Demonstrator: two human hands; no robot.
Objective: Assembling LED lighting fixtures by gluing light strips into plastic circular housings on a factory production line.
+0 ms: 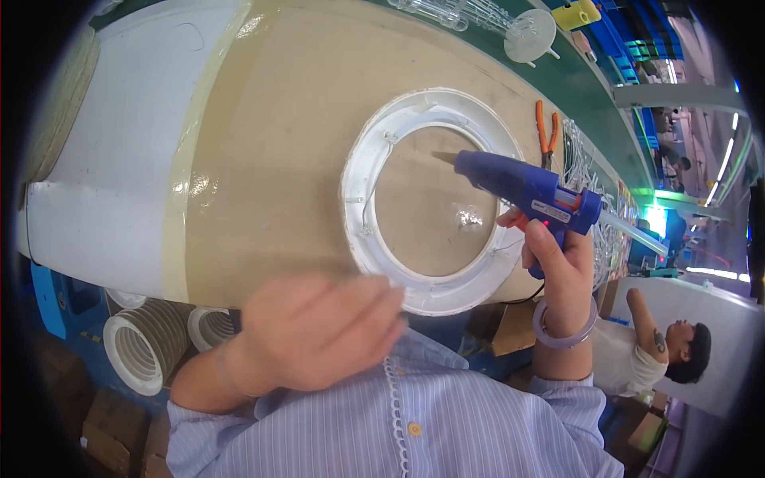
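My right hand is closed round the grip of a blue hot glue gun. Its nozzle points left, above the opening of a white ring-shaped part, and a clear glue stick sticks out of its back end. The ring lies flat on the tan board, with thin wires and small clips inside its channel. At the ring's near left edge is my left hand, blurred by motion, its fingers curled together. What its fingertips hold, if anything, is too smeared to make out, as is whether they touch the ring.
Orange-handled pliers lie beyond the ring, beside a heap of clear wires. A yellow object and clear plastic parts stand at the far edge. Ribbed white rings are below the table at left. Another person is at right.
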